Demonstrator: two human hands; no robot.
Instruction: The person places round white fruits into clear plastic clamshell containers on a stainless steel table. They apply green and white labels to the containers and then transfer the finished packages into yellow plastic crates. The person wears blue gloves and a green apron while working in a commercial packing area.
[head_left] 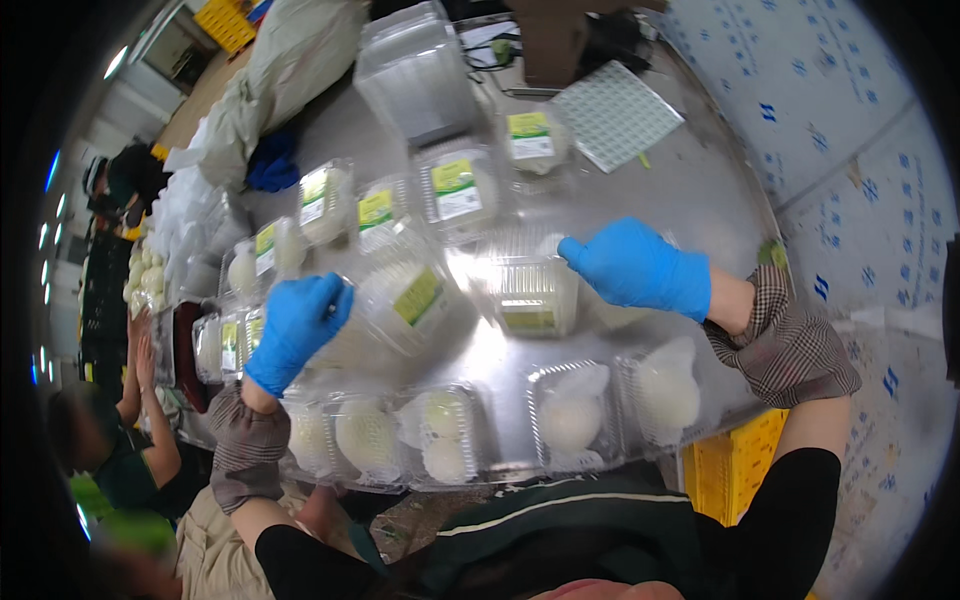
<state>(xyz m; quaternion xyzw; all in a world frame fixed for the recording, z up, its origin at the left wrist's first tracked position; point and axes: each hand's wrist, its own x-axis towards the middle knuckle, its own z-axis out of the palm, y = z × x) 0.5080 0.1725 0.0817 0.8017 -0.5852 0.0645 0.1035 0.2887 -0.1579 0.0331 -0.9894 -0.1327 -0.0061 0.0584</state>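
Note:
My left hand [298,332], in a blue glove, is closed with its fingers curled. It is beside a clear plastic clamshell box [405,298] with a green and yellow label. My right hand [640,268], also blue-gloved, has curled fingers and its thumb against or near the edge of another clear box [527,290]. What either hand pinches, if anything, is hidden. Along the near table edge stand open clear boxes with pale round produce, among them one box [572,415] and another at its right [668,392]. Several labelled boxes, such as one [460,192], stand farther back.
A tall stack of clear containers [415,75] and a sheet of labels [618,115] lie at the back of the metal table [720,200]. White bags [200,225] lie to the left, near another person's hands [143,355]. A yellow crate [733,465] stands below the right edge.

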